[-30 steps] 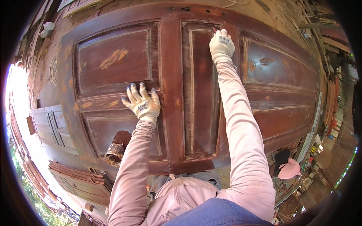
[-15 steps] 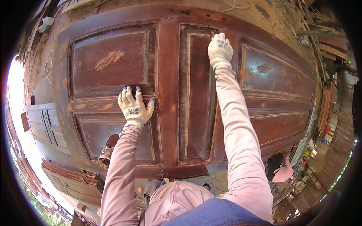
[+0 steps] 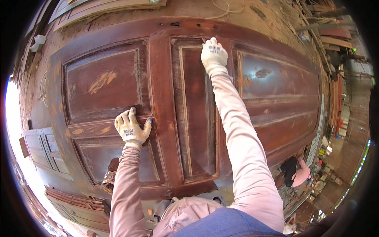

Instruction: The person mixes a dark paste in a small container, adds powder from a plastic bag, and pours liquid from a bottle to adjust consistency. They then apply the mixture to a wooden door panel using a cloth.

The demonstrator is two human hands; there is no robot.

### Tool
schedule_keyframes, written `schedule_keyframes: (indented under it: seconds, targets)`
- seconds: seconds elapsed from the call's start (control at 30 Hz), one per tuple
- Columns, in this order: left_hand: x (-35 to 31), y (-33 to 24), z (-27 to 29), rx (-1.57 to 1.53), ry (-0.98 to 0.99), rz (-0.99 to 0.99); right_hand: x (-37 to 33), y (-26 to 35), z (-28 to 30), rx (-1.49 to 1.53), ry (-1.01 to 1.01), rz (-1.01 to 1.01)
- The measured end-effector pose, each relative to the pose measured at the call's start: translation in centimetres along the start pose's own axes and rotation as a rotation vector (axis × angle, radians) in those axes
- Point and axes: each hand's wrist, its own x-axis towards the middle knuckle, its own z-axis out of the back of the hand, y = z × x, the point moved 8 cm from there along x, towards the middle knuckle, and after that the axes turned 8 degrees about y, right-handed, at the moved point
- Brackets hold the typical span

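A dark reddish-brown panelled wooden door [image 3: 161, 85] lies before me, with pale, worn lines along its mouldings and orange-brown patches. My left hand [image 3: 131, 126], in a cream glove with dark fingertips, rests with fingers apart on the rail between the two left panels. At the far end of the narrow middle panel, my right hand [image 3: 214, 56] is closed in a similar glove. A thin reddish tip [image 3: 203, 40] pokes out beside its fingers at the moulding; the rest is hidden in the grip. Beside my left forearm, a stained container [image 3: 108, 181] stands at the door's near left.
Other panelled doors [image 3: 47, 148] stand at the left, and stacked boards [image 3: 75, 199] lie lower left. A person in pink [image 3: 301, 173] is bent down at the lower right. Wooden planks [image 3: 335, 42] pile up at the far right. A pale hose [image 3: 225, 12] curls beyond the door.
The whole view has shifted, so the door sits lower and more to the left. Both hands stay near the same spots on it; my left fingers look slightly more bent.
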Motion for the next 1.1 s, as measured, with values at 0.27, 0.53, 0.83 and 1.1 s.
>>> schedule_keyframes:
  seconds: [0.27, 0.53, 0.83, 1.1]
  targets:
    - [-0.9, 1.4, 0.2, 0.009, -0.002, 0.127, -13.5, 2.1, 0.2, 0.033, 0.128, 0.127]
    - [-0.1, 1.0, -0.2, 0.008, -0.038, 0.068, -7.6, 0.2, 0.5, 0.398, -0.127, 0.157]
    - [-0.4, 1.7, -0.2, -0.006, -0.052, 0.085, -12.6, -0.4, -0.6, 0.523, -0.049, -0.17]
    - [-1.1, 2.1, -0.3, -0.005, -0.047, 0.11, -7.5, -0.6, -1.3, 0.56, -0.084, -0.124]
